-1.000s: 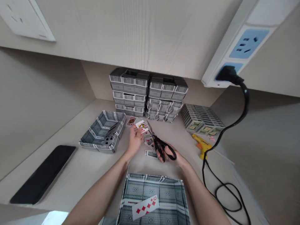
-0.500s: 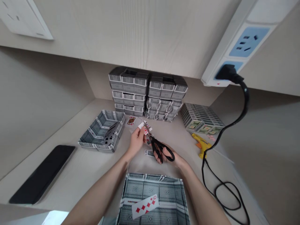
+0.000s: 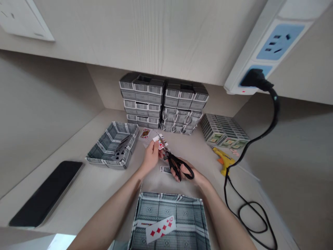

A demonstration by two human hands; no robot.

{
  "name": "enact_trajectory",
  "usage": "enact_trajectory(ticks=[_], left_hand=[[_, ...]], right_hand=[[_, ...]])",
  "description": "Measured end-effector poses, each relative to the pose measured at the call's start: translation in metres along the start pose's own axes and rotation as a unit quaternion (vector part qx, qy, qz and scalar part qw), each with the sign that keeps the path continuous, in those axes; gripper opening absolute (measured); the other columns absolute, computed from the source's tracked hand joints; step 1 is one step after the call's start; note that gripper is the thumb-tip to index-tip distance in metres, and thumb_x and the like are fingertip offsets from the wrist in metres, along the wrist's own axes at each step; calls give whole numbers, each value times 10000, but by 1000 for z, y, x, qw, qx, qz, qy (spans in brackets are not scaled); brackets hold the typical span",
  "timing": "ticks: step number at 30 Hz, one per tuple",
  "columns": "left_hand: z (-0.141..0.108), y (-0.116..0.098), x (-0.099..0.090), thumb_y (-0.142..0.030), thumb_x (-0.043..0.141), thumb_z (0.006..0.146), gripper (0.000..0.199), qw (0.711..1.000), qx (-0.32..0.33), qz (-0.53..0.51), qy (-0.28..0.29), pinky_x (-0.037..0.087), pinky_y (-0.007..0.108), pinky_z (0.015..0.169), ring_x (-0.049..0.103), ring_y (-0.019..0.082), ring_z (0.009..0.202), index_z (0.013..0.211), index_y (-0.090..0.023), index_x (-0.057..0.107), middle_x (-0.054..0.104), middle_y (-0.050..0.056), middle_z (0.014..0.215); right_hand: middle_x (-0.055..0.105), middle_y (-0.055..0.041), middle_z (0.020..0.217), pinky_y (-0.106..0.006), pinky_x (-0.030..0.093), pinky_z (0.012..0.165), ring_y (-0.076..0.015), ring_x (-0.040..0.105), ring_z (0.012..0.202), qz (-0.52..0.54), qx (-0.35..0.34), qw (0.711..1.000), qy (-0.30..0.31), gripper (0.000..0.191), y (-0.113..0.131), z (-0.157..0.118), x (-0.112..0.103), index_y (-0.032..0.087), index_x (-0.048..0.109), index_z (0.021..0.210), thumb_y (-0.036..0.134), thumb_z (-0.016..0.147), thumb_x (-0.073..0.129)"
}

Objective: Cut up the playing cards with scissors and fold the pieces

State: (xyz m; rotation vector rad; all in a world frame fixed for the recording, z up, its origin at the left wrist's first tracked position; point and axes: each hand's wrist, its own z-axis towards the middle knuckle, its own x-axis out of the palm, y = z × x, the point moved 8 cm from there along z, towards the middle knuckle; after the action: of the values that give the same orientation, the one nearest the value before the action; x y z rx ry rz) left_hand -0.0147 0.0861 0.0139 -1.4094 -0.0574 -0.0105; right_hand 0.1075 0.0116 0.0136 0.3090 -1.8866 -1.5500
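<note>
Between its fingertips my left hand (image 3: 151,155) pinches a small playing card (image 3: 161,144) with a red heart on it. My right hand (image 3: 182,171) is wrapped round the handles of black scissors (image 3: 171,157), whose blades lie across that card. A card marked K (image 3: 165,169) lies on the table beside the right hand. Further back, a face card (image 3: 145,133) rests near the left fingertips. In front of me stands a box made of cards (image 3: 151,206), with a nine of diamonds (image 3: 160,230) inside.
At the left are a card tray (image 3: 95,160) with loose cards in it and a black phone (image 3: 47,194). Stacked card boxes (image 3: 143,100) line the back. On the right are card packs (image 3: 221,128), a yellow glue gun (image 3: 223,161) and a black cable (image 3: 273,114).
The card held in my left hand has turned slightly under the scissor blades. Both hands stay in nearly the same place.
</note>
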Motion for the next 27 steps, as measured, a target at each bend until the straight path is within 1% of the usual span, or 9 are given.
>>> enact_trajectory(ticks=[7,12,16,20,27], left_hand=[[-1,-6,3,-517,389,814,360,1000,-6,-9,14,387,201,390,478,91,385,738,-171,451,499,-40,484],[0,-5,4,-526,393,808,363,999,-13,-39,23,390,211,397,477,97,387,758,-172,454,503,-40,479],[1,-5,3,-521,407,803,354,999,-13,-38,25,386,212,399,472,98,388,760,-174,463,507,-36,483],[1,-9,3,-523,426,790,353,999,-11,-41,26,384,219,397,476,104,389,730,-178,467,506,-30,478],[2,-12,0,-516,449,778,344,999,-13,-38,23,388,219,395,484,105,390,713,-179,469,518,-24,494]], right_hand=[[516,-22,698,-211,332,447,-92,456,519,0,-12,1000,0,704,6,-1,4,121,450,1133,617,653,588],[502,-14,702,-211,326,457,-84,442,515,-3,-15,1000,-5,714,8,-1,8,132,443,1142,631,650,575],[485,-8,694,-218,333,472,-84,438,520,9,-12,1000,-9,695,6,0,9,132,446,1132,623,658,575],[468,3,674,-218,330,468,-83,435,511,21,-5,1000,-12,658,5,0,10,132,461,1089,597,646,609],[454,22,624,-209,308,430,-72,409,466,24,9,999,-41,640,8,1,13,123,485,1052,544,609,674]])
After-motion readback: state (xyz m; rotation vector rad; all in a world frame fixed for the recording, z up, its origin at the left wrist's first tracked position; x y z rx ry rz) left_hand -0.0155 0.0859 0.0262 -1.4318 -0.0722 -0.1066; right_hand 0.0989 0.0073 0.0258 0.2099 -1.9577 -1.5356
